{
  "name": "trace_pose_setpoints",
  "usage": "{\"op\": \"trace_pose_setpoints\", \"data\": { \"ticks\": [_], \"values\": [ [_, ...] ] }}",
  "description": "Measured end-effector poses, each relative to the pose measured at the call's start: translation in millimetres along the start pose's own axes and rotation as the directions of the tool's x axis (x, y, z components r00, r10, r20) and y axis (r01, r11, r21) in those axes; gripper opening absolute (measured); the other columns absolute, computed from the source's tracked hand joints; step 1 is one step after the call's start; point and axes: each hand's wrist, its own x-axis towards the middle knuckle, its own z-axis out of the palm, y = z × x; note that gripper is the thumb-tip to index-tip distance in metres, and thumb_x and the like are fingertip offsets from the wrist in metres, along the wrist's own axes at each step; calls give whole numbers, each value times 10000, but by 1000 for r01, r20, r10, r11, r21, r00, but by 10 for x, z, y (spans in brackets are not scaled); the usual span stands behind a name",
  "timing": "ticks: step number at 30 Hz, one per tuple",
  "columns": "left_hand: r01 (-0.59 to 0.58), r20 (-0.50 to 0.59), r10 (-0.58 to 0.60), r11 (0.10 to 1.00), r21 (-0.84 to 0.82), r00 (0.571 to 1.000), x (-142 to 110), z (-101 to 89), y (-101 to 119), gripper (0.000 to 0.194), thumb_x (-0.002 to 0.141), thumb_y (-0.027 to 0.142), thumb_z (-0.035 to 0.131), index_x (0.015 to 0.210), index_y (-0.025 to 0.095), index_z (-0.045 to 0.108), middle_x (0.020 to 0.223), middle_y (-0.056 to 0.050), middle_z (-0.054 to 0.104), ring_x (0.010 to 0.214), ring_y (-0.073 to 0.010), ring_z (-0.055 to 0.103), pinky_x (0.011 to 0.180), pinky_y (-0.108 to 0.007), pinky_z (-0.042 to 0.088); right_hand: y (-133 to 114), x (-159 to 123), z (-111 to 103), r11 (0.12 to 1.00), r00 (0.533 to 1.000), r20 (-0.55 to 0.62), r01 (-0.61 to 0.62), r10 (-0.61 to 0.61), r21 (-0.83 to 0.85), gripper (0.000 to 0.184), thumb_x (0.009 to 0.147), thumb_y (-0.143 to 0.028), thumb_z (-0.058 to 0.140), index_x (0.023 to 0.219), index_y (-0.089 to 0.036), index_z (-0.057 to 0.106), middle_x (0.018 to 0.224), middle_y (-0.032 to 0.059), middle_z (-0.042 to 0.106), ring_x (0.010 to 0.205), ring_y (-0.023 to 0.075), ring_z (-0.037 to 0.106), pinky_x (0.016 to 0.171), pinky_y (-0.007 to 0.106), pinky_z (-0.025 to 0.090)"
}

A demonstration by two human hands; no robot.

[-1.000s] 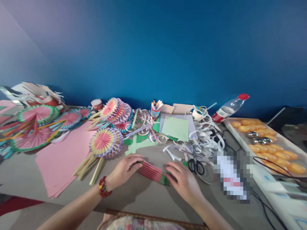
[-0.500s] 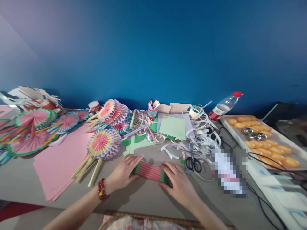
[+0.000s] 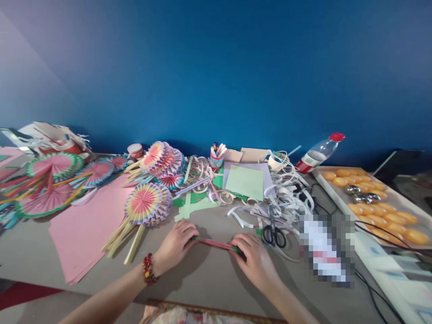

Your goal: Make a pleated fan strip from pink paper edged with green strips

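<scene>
A pink and green strip of pleated paper (image 3: 216, 243), squeezed into a narrow bundle, spans the gap between my hands just above the grey table. My left hand (image 3: 178, 243), with a red bead bracelet at its wrist, grips the green left end. Around the other green end my right hand (image 3: 251, 256) is closed. Beyond my left hand lie round pleated paper fans (image 3: 145, 203) with pale yellow stick handles. Black-handled scissors (image 3: 274, 235) rest beyond my right hand, their blades among white paper strips (image 3: 286, 198).
Pink paper sheets (image 3: 91, 229) and pink-green fans (image 3: 54, 166) lie at left. Green paper (image 3: 245, 180), a pen cup (image 3: 216, 158) and a bottle (image 3: 319, 153) stand toward the blue wall. At right are a tray (image 3: 337, 198) of orange oval pieces and black cables (image 3: 374, 294).
The pleated paper, spread with its folds showing half a second ago, is now pressed together into a thin bundle. Both hands have closed more tightly on its ends. The view has shifted slightly.
</scene>
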Motion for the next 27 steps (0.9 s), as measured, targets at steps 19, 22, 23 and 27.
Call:
{"op": "trace_pose_setpoints", "data": {
  "ticks": [19, 22, 23, 27],
  "values": [
    [-71, -112, 72, 997, 19, 991, 90, -237, 332, 110, 944, 239, 531, 980, 197, 625, 921, -67, 639, 912, -213, 583, 893, -393, 448, -42, 145, -325, 985, 992, -51, 124, -119, 116, 70, 896, -178, 573, 852, -228, 594, 842, 22, 643, 832, 187, 625, 755, 280, 485],
    [-104, -147, 99, 994, -30, 984, 174, -352, 416, 124, 968, 251, 535, 900, 202, 626, 843, -29, 637, 847, -178, 583, 910, -377, 418, -124, 169, -510, 978, 987, -63, 156, -148, 139, 65, 908, -173, 563, 886, -229, 589, 861, 24, 639, 840, 180, 617, 770, 280, 478],
    [-118, -166, 111, 992, -37, 980, 198, -391, 450, 119, 969, 248, 542, 898, 206, 627, 833, -19, 642, 835, -167, 586, 938, -382, 401, -153, 172, -568, 975, 985, -70, 167, -158, 145, 71, 916, -170, 553, 883, -226, 582, 855, 23, 635, 831, 175, 610, 773, 282, 472],
    [-134, -194, 127, 991, -24, 973, 260, -500, 556, 145, 967, 224, 548, 847, 214, 629, 785, 10, 650, 788, -140, 597, 1010, -390, 352, -233, 166, -722, 968, 975, -103, 212, -199, 132, 136, 941, -143, 506, 833, -218, 541, 796, 12, 603, 784, 164, 564, 764, 295, 442]
  ]
}}
